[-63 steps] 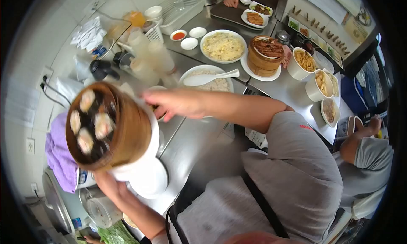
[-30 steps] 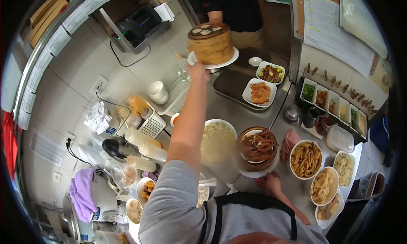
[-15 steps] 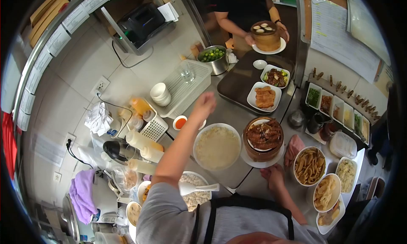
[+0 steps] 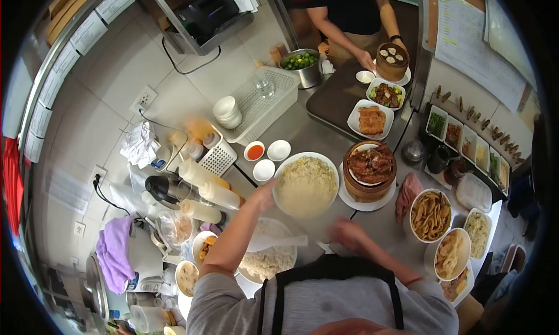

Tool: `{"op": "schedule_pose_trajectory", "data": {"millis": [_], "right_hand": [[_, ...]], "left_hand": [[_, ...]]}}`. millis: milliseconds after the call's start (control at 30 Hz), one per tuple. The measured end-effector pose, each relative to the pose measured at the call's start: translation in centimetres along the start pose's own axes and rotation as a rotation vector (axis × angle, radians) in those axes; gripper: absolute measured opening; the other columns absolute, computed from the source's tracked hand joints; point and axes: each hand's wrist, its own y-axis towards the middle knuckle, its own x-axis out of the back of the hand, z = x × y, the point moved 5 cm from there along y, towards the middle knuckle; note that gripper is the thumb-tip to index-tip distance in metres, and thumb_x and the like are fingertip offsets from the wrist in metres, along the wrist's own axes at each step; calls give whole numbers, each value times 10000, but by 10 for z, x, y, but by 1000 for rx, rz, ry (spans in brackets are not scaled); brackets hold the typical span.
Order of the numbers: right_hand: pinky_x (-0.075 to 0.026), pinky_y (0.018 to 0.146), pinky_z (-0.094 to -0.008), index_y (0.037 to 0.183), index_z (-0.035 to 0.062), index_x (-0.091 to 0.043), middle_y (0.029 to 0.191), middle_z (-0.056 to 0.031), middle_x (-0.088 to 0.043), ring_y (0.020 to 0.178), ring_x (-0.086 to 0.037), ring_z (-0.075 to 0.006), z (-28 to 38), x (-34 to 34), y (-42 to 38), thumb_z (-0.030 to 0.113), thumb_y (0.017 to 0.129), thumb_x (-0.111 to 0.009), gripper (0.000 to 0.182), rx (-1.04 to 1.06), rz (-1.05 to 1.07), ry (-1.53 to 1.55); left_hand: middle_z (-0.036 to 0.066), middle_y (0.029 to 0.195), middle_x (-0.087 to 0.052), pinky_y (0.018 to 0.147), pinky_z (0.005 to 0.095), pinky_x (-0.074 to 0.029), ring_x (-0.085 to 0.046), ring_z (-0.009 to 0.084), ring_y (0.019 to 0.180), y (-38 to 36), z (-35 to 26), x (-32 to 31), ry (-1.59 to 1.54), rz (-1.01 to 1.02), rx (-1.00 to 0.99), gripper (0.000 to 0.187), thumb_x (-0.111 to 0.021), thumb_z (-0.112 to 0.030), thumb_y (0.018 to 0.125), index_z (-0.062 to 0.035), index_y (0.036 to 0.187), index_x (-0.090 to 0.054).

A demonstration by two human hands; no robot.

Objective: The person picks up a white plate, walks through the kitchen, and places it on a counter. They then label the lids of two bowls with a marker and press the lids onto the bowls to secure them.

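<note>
My left hand (image 4: 266, 197) is at the left rim of a large white bowl (image 4: 307, 185) of pale fried rice, its fingers closed on the edge and partly hidden. My right hand (image 4: 345, 234) is smeared by motion, just below the bowl's lower right side and touching nothing that shows. Right of the bowl, a bamboo steamer (image 4: 370, 172) of dark braised meat stands on a white plate. Two small white bowls (image 4: 264, 171) and a dish of orange-red sauce (image 4: 254, 151) sit at the upper left of the rice bowl. Nearer my body is a bowl of white rice (image 4: 273, 262) with a white scoop.
Across the counter, a person's hand (image 4: 366, 61) is beside another bamboo steamer (image 4: 392, 61) of dumplings. A brown tray (image 4: 326, 105) carries two square dishes. Squeeze bottles (image 4: 218, 194) stand at left; tubs of noodles (image 4: 431, 214) and a garnish rack (image 4: 466, 140) at right.
My left hand has drawn back from near the basket to the rice bowl's rim. My right hand has left the steamer's plate, moving left. The other person's steamer has come down by the tray.
</note>
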Motion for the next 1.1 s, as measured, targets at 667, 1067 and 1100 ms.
{"op": "schedule_pose_trajectory", "data": {"millis": [667,1067,1100], "right_hand": [[-367,793,-333,1253,125,-231,1112,-53,-430,931,-469,-187,15,-9,43,137,800,-459,507,182,169,6],[-345,798,-335,1297,108,-129,1132,-67,-419,959,-455,-192,57,-23,49,156,771,-458,622,299,36,-40],[-339,808,-340,1299,106,-122,1136,-68,-419,968,-452,-195,59,-24,48,158,770,-456,627,301,36,-43]], "left_hand": [[121,1230,-370,944,366,-301,-377,231,1122,-14,-14,-25,-145,77,46,485,-190,-360,891,-22,1222,-298],[130,1224,-366,943,370,-299,-377,237,1120,21,-7,-18,-278,53,74,465,-175,-326,897,-18,1229,-280],[130,1222,-370,943,369,-299,-378,237,1120,19,-8,-19,-271,44,78,465,-176,-326,896,-17,1227,-283]]}}
